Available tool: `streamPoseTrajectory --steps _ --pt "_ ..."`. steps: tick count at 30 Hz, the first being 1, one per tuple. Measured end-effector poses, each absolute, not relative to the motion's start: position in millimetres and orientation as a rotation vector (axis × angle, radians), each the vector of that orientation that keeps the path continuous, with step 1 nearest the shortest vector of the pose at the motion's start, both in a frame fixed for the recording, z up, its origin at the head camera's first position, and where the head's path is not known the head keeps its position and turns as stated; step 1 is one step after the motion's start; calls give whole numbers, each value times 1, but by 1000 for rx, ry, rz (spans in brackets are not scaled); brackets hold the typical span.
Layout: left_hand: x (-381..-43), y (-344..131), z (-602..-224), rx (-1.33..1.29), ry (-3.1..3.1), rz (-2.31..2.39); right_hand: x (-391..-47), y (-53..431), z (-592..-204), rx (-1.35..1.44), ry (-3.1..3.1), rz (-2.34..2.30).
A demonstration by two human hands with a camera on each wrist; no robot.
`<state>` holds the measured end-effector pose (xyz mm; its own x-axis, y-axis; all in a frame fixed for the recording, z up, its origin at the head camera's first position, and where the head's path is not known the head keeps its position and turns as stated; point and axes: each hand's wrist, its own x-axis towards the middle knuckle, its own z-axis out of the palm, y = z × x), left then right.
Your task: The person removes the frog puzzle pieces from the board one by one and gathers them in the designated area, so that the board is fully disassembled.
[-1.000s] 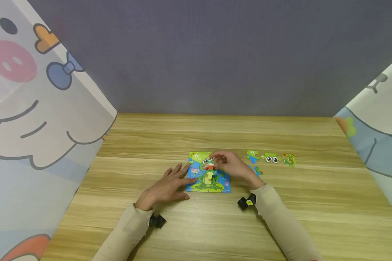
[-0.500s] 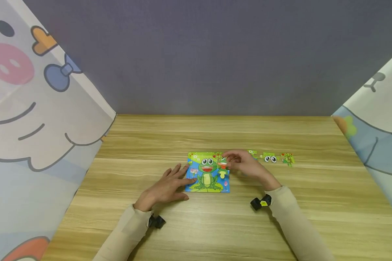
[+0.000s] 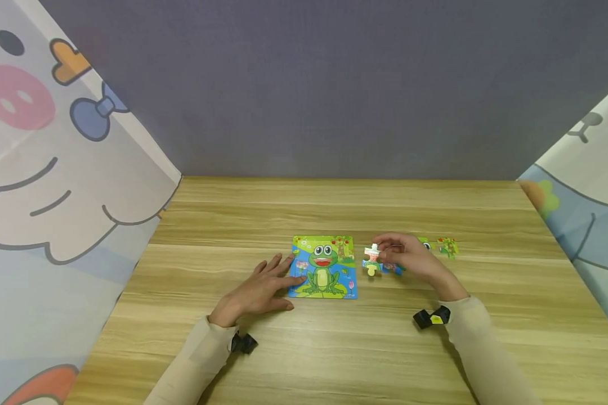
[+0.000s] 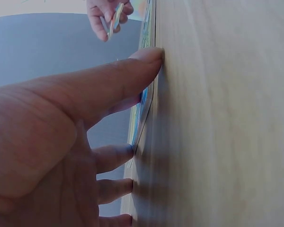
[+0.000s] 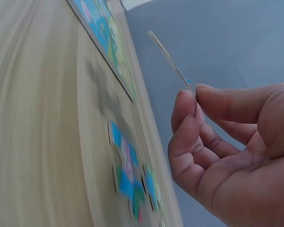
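Note:
A square frog jigsaw puzzle (image 3: 340, 271) lies flat on the wooden table. My left hand (image 3: 255, 289) rests at its left side, fingers spread; the index fingertip lies on the puzzle, and in the left wrist view the thumb (image 4: 118, 82) touches down near its edge. To the right of the puzzle, my right hand (image 3: 412, 256) pinches a loose jigsaw piece (image 3: 372, 268) between thumb and fingers. In the right wrist view this piece (image 5: 166, 56) appears edge-on, raised off the table, its shadow falling below.
Several loose jigsaw pieces lie right of the puzzle, partly hidden by the right hand; one green piece (image 3: 448, 247) is at the far right of them. A grey panel (image 3: 344, 101) rises behind the table (image 3: 243, 214), and cartoon-printed panels flank it.
My right hand has moved right, carrying the pinched jigsaw piece from over the frog picture to beside the puzzle. The frog's face is now uncovered. My left hand stays put.

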<state>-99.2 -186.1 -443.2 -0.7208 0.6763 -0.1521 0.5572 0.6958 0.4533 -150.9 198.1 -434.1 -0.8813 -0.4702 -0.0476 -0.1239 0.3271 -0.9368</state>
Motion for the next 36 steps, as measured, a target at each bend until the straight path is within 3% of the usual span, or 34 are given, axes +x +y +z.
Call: streamPoseTrajectory --steps 36 --pt "-99 -185 -442 948 2598 554 -135 298 -449 -430 2384 -1569"
